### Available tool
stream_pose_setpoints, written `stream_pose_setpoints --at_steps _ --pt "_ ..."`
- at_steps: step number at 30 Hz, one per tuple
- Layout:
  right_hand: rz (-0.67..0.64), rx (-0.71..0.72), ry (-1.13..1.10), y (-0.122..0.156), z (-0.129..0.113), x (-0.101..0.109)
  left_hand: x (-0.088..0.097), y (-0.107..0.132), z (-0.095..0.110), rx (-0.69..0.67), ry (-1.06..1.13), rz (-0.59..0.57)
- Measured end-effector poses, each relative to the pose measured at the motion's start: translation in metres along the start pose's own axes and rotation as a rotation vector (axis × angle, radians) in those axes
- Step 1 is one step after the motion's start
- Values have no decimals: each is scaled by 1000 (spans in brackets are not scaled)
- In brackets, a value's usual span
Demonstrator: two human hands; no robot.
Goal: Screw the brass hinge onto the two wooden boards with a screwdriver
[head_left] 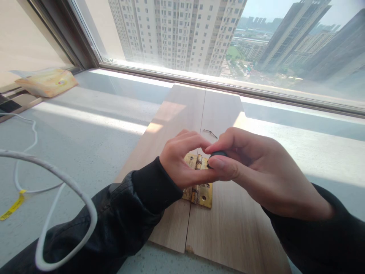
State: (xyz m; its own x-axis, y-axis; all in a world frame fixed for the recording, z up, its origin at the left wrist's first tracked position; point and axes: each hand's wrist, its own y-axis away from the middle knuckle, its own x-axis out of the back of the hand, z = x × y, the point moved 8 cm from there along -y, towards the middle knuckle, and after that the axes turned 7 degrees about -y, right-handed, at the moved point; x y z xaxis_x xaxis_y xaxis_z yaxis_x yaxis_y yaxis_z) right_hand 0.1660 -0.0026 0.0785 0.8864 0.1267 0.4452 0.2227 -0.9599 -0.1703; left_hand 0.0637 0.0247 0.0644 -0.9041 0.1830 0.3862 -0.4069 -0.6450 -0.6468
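Note:
A brass-coloured hinge (205,191) with worn, stained leaves lies across the seam of two light wooden boards (228,224). Above it, my right hand (256,163) pinches the black handle of a screwdriver (218,154) between thumb and fingers; only the rounded handle end shows, and its shaft is hidden. My left hand (182,160) curves in from the other side, thumb and forefinger closing by the handle. Its fingertips are behind my right hand, so what they grip I cannot make out. Beyond the hands, a few loose screws (210,133) lie on the right board.
A white cable (65,173) with a yellow tag (13,207) loops over the pale sill (108,152) at left, close to my left sleeve. A soft yellowish packet (47,82) sits in the far left corner. Window glass and its frame (159,76) bound the far side.

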Motion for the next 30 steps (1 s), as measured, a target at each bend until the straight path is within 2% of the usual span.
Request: stream_pose_setpoints --at_steps 3,7,13,19,24,27,30 --pt "76 11 10 0 -1 -1 3 0 0 35 -47 61" --pt "166 2 4 0 -2 4 0 0 5 2 9 31" --pt "24 -3 -81 -3 -1 3 0 0 -5 -8 60 7" --pt "-23 -33 -140 -5 9 6 -5 3 -13 39 127 -82" --pt "-60 -26 -135 -1 6 -3 -2 3 -11 57 93 -35" --pt "-1 -8 -111 0 0 -6 1 2 -6 -1 60 18" --pt "105 3 -70 0 -2 -1 -1 3 -5 -22 61 4"
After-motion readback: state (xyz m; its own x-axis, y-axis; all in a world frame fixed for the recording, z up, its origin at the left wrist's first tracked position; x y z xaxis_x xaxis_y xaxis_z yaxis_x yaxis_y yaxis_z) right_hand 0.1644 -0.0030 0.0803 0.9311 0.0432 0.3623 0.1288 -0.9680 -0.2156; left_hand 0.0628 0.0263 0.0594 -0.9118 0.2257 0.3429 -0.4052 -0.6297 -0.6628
